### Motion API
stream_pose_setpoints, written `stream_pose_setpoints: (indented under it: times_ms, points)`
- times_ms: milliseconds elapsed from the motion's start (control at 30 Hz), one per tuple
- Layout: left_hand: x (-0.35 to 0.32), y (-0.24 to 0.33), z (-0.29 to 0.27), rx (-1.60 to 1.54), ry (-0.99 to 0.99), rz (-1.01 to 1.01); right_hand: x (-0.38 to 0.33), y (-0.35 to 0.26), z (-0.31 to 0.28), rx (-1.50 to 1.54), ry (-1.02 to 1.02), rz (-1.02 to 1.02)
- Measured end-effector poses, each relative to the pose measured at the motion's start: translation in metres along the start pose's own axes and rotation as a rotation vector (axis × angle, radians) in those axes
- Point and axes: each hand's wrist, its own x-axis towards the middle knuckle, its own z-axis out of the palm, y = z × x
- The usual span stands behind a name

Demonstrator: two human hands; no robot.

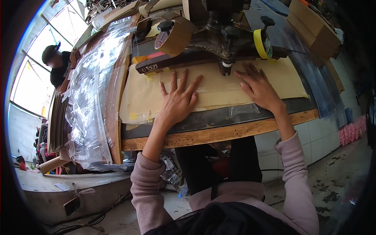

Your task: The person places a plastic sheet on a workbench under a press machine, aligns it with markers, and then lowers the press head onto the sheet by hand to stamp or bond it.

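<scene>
Both my hands lie flat on a tan sheet of paper or card [219,92] spread over the dark work surface [250,120]. My left hand [178,98] has its fingers spread, pointing away from me toward a dark metal bar [172,64]. My right hand [258,88] presses on the right part of the sheet, fingers apart, close to the bar's middle fitting [226,67]. Neither hand grips anything. A small strip of clear tape or film [243,111] lies along the sheet's near edge. Bits of yellow tape show at the sheet's left side.
On the machine's knobs hang a brown tape roll [175,38] and a yellow tape roll [261,44]. Clear plastic sheets [88,98] pile at left; more plastic [313,74] lies right. A cardboard box [313,27] stands far right. Another person [58,64] is at the far left.
</scene>
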Motion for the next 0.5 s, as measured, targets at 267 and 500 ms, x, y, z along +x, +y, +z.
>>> stream_pose_setpoints:
  times_ms: [267, 500]
  points:
    - [-0.032, -0.010, -0.018, -0.133, -0.035, -0.023, 0.001, -0.003, -0.003, -0.069, 0.054, -0.015]
    - [-0.069, -0.026, -0.031, -0.087, -0.079, 0.038, -0.010, -0.072, -0.020, -0.249, 0.151, 0.108]
